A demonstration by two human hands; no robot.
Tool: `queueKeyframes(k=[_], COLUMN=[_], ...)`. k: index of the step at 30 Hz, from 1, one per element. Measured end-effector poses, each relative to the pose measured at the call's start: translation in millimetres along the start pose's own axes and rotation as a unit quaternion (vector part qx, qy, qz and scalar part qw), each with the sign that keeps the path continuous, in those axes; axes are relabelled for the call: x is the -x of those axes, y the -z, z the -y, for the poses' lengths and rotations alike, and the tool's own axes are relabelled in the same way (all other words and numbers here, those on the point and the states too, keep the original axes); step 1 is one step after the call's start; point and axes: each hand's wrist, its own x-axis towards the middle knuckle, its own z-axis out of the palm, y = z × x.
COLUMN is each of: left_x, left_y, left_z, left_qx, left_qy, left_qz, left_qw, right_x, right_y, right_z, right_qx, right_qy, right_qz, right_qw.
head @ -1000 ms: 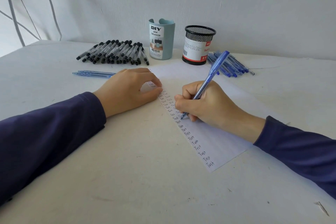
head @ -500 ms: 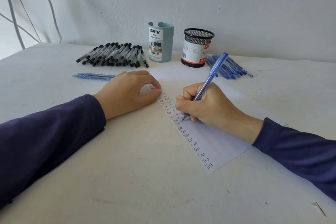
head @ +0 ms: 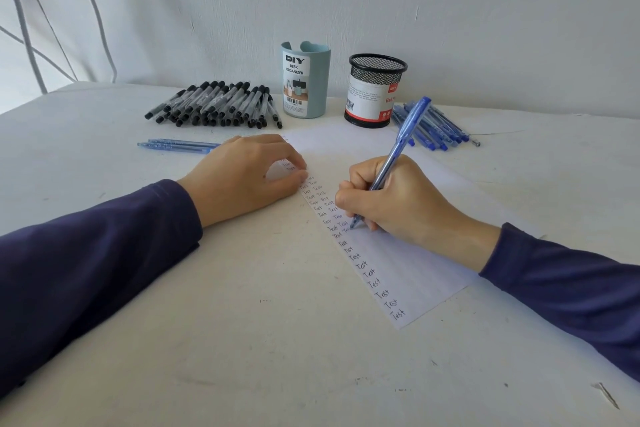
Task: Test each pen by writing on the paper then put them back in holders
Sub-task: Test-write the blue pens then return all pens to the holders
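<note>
Blue pen (head: 391, 163) is in your right grip (head: 398, 204), fingers curled tight round the lower barrel, tip on the paper (head: 415, 274) at the second "Test" column. Long axis leans up and away, toward the mesh holder (head: 375, 90) straight ahead past the sheet. Right side is nearer, so I'd drop it there. Left grip (head: 242, 177) pins the paper's edge, fingers loosely bent, nothing held.

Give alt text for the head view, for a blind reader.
A right hand writes with a blue pen on paper lined with the word "Test"; the left hand rests on its edge. Behind stand a desk organizer and a mesh pen holder, flanked by black-capped pens and blue pens.
</note>
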Motion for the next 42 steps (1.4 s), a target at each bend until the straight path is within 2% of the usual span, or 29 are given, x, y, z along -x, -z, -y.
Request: queueKeyframes(k=[15, 23, 27, 31, 39, 42], left_x=[-1, 0, 0, 0, 1, 1], left_y=[1, 0, -2, -2, -2, -2], left_z=[2, 0, 1, 2, 1, 2], left_qx=[-0.001, -0.001, 0.000, -0.001, -0.002, -0.007], left_qy=[0.000, 0.006, 0.016, 0.012, 0.010, 0.013], left_qz=[0.003, -0.002, -0.005, -0.006, -0.008, -0.005], left_qw=[1.000, 1.000, 1.000, 1.000, 1.000, 1.000], right_x=[-1, -10, -14, -16, -18, -18], right_y=[0, 17, 25, 31, 39, 41], right_z=[0, 5, 6, 6, 4, 3], right_qx=[0.016, -0.091, -0.228, -0.278, -0.455, -0.455], right_qy=[-0.017, -0.107, -0.186, -0.192, -0.224, -0.217], right_qz=[-0.004, -0.047, 0.013, 0.033, 0.055, 0.049], right_qw=[1.000, 0.989, 0.955, 0.941, 0.860, 0.863])
